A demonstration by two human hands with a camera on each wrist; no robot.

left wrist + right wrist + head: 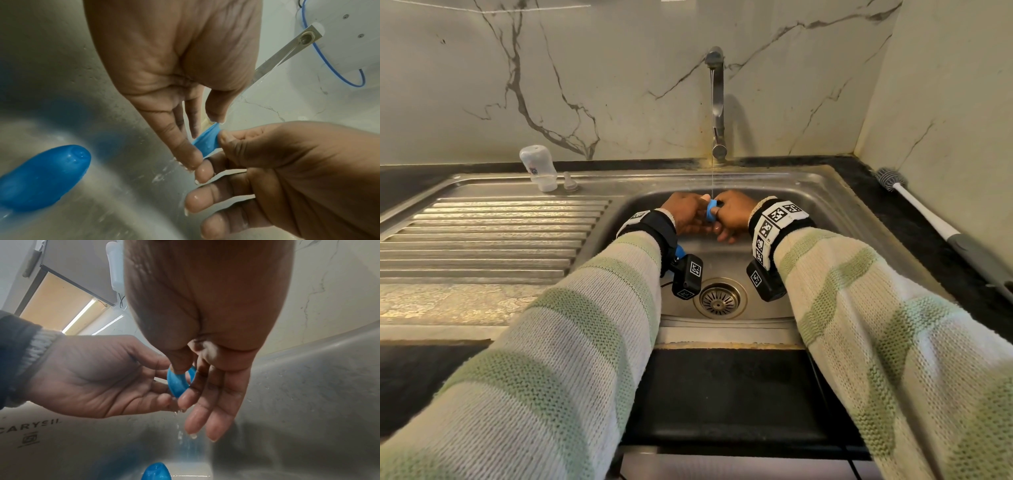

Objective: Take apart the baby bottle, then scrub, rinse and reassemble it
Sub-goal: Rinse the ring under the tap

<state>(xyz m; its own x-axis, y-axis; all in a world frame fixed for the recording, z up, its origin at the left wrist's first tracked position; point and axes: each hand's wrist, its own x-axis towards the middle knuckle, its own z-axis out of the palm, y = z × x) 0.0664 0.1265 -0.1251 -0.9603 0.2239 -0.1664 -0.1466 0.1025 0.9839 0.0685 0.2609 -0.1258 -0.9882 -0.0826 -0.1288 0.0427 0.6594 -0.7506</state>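
Both hands meet over the sink basin (822, 219) under a thin stream of water (712, 171). Between them is the bottle's blue screw ring (710, 210), wet and held on edge. My left hand (685, 212) pinches the blue ring (205, 142) between thumb and fingers. My right hand (732, 214) pinches the same ring (176, 384), its thumb on the rim and its other fingers hanging straight and dripping. The blue cap (41, 178) lies on the sink floor below my left wrist. The clear bottle body (538, 168) stands upside down on the drainboard, with the clear nipple (570, 183) beside it.
The tap (717, 102) runs at the back of the sink. A bottle brush (890, 178) with a white handle lies on the dark counter at the right, against the wall. The ribbed drainboard (482, 233) stretches left. The drain (719, 298) sits near the basin's front.
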